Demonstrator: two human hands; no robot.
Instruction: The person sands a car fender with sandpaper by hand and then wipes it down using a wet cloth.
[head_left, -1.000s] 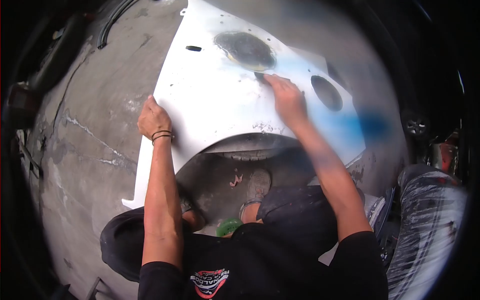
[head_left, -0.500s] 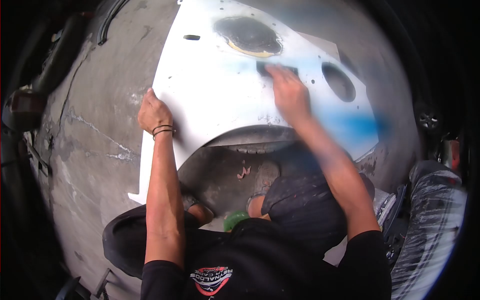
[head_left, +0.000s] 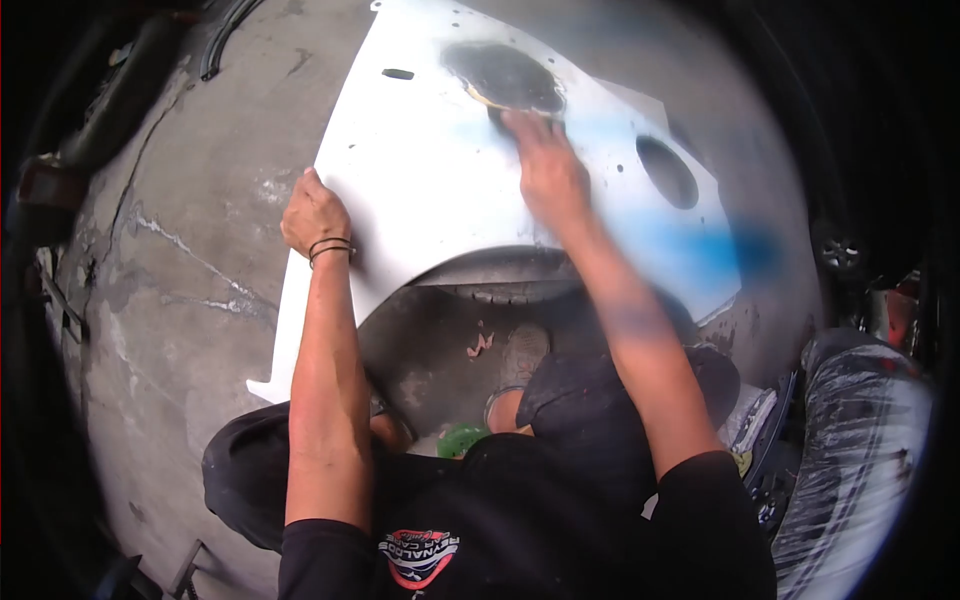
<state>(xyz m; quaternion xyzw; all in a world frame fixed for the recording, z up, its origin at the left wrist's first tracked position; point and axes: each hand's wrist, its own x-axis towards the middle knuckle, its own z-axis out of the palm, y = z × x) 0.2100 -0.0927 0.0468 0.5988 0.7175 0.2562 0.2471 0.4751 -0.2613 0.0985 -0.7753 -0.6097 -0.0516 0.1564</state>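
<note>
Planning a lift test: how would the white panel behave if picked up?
Likely stiff: the white panel holds its broad curved shape. Probably light for its size: it looks like thin sheet, with a wide arch cut away. May tip unevenly: one end narrows to a strip.

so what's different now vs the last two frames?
The right hand has slid left and up across the white car fender, bringing the dark pad under its fingers closer to the lower rim of the dark patch. Nothing visibly taken hold of or let go. Unchanged: left hand on the fender's left edge.
</note>
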